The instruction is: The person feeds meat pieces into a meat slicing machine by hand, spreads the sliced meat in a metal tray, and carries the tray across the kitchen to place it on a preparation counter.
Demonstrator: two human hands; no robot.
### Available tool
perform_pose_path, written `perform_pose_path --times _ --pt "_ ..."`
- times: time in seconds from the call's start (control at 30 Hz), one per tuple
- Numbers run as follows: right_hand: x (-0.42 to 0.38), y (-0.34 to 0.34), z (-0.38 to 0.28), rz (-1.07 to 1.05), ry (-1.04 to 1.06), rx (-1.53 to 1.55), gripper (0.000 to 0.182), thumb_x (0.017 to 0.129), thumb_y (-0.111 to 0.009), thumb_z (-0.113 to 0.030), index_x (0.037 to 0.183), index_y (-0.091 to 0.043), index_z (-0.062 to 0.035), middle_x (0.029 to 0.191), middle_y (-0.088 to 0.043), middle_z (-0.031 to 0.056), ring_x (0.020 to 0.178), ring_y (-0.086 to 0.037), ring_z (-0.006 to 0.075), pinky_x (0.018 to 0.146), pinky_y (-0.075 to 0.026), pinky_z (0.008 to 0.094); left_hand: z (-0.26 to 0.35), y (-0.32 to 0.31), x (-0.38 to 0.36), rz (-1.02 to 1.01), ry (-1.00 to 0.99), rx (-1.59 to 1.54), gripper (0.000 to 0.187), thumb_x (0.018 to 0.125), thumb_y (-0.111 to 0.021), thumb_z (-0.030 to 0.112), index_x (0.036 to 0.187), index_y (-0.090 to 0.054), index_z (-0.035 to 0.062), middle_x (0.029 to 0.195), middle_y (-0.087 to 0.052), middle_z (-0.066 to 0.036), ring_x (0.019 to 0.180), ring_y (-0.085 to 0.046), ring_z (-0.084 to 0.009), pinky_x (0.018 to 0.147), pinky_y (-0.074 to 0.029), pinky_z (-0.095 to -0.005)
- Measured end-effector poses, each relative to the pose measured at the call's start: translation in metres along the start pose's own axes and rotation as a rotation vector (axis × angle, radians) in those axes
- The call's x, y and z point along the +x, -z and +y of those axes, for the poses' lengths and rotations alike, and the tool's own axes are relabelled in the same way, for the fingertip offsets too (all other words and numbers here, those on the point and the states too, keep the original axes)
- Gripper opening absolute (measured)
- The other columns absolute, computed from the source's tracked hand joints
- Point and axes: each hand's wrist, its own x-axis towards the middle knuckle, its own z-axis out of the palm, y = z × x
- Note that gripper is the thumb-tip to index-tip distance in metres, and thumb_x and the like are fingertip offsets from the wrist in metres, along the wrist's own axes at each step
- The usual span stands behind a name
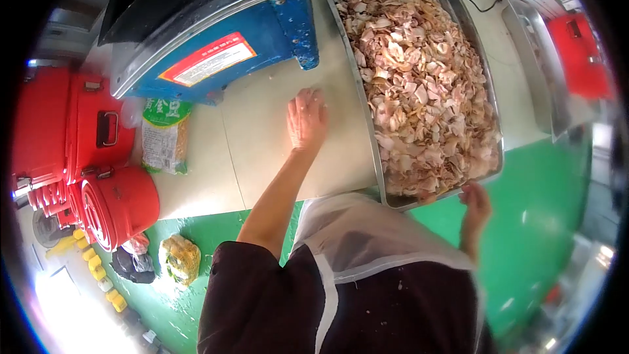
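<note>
A large metal tray [373, 151] heaped with sliced, pale pink meat [426, 85] lies lengthwise on the pale tabletop [262, 157]. To its left, my left hand [306, 119] rests on the tabletop with its fingers stretched forward, slightly bent at the tips; nothing shows in it. My right hand [477, 204] is by the near right corner of the tray, fingertips right at the rim. It is a little blurred and its finger grip is not clear. A blue machine [262, 36] with a metal top stands ahead of my left hand.
A printed bag of yellow beans [165, 134] lies beside the machine. Red lidded containers [124, 200] stand to the left. A filled plastic bag [179, 260] sits on the green floor [537, 223]. Black cables [478, 3] run behind the tray, and another metal tray [534, 59] is at right.
</note>
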Motion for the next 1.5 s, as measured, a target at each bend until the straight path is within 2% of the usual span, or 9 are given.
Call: perform_pose_path --times 0.53,0.63,0.87,0.93,1.0,1.1,1.3,1.4,1.5 --pt "-0.004 -0.002 0.041 0.105 -0.372 0.383 0.021 0.086 -0.047 -0.006 0.105 -0.055 -0.0050 0.093 -0.059 0.0043 0.079 -0.057 0.0129 0.063 -0.045 0.0234 -0.020 0.019 -0.048 -0.152 0.171 0.071 0.006 0.076 -0.055 0.003 0.081 -0.054 0.0059 0.083 -0.051 -0.007 0.075 -0.052 -0.0225 0.061 -0.045 -0.0307" --pt "-0.002 0.002 0.044 0.067 -0.372 0.387 0.020 0.086 -0.046 -0.006 0.104 -0.055 -0.0050 0.092 -0.059 0.0041 0.079 -0.057 0.0125 0.063 -0.045 0.0230 0.010 0.034 -0.005 -0.266 0.960 -0.837 0.001 0.079 -0.053 0.003 0.080 -0.054 0.0028 0.073 -0.050 -0.003 0.065 -0.050 -0.0144 0.058 -0.043 -0.0263" --pt "0.002 0.003 0.069 0.094 -0.604 0.635 0.016 0.084 -0.051 -0.012 0.098 -0.053 -0.0069 0.084 -0.054 0.0002 0.075 -0.053 0.0126 0.069 -0.047 0.0341 0.151 0.084 0.086 0.154 -0.006 -1.308 0.020 0.074 -0.046 -0.012 0.082 -0.053 0.0044 0.094 -0.052 -0.006 0.067 -0.053 -0.0129 0.071 -0.045 -0.0261" --pt "0.003 0.003 0.070 0.101 -0.630 0.768 0.012 0.084 -0.053 -0.016 0.093 -0.052 -0.0080 0.083 -0.050 -0.0002 0.077 -0.051 0.0131 0.072 -0.046 0.0381 0.172 0.034 0.076 -0.095 -0.304 -0.967 0.029 0.073 -0.049 -0.009 0.097 -0.054 0.0073 0.105 -0.053 -0.009 0.083 -0.055 -0.0194 0.069 -0.047 -0.0285" --pt "0.008 0.000 0.098 0.078 -0.734 0.881 0.019 0.085 -0.055 -0.023 0.094 -0.050 -0.0076 0.100 -0.048 0.0057 0.098 -0.044 0.0218 0.084 -0.042 0.0457 0.159 -0.009 0.048 -0.401 -0.904 0.219 0.034 0.072 -0.054 0.003 0.106 -0.056 0.0107 0.116 -0.048 -0.012 0.089 -0.055 -0.0249 0.065 -0.049 -0.0356" --pt "0.008 -0.019 0.102 -0.230 -0.717 0.952 0.026 0.087 -0.053 -0.019 0.106 -0.047 -0.0031 0.111 -0.049 0.0106 0.097 -0.048 0.0252 0.086 -0.041 0.0481 0.186 0.002 0.019 -0.632 -0.669 -0.096 0.022 0.072 -0.056 0.013 0.092 -0.062 0.0088 0.100 -0.056 -0.010 0.085 -0.056 -0.0248 0.065 -0.048 -0.0342" --pt "0.012 -0.021 0.101 0.072 -0.419 0.787 0.022 0.086 -0.052 -0.011 0.104 -0.048 0.0001 0.096 -0.056 0.0125 0.084 -0.057 0.0241 0.067 -0.050 0.0371 0.202 0.004 0.012 -0.616 -0.691 -0.102 0.018 0.080 -0.055 0.019 0.096 -0.061 0.0123 0.095 -0.058 -0.006 0.090 -0.054 -0.0261 0.076 -0.045 -0.0371" --pt "0.034 -0.020 0.163 0.168 -0.280 0.845 0.017 0.083 -0.053 -0.009 0.097 -0.049 -0.0005 0.088 -0.057 0.0099 0.075 -0.057 0.0232 0.064 -0.050 0.0375 0.189 -0.021 0.013 -0.230 -0.695 -0.261 0.013 0.078 -0.054 0.016 0.086 -0.058 0.0072 0.096 -0.057 -0.008 0.093 -0.052 -0.0267 0.080 -0.043 -0.0366" --pt "0.066 -0.025 0.226 0.248 -0.197 0.873 0.017 0.081 -0.055 -0.010 0.094 -0.048 -0.0008 0.084 -0.056 0.0094 0.072 -0.056 0.0227 0.063 -0.050 0.0398 0.163 -0.043 0.017 -0.201 -0.605 -0.263 0.019 0.080 -0.056 0.015 0.098 -0.057 0.0097 0.108 -0.054 -0.007 0.101 -0.050 -0.0282 0.087 -0.041 -0.0385"
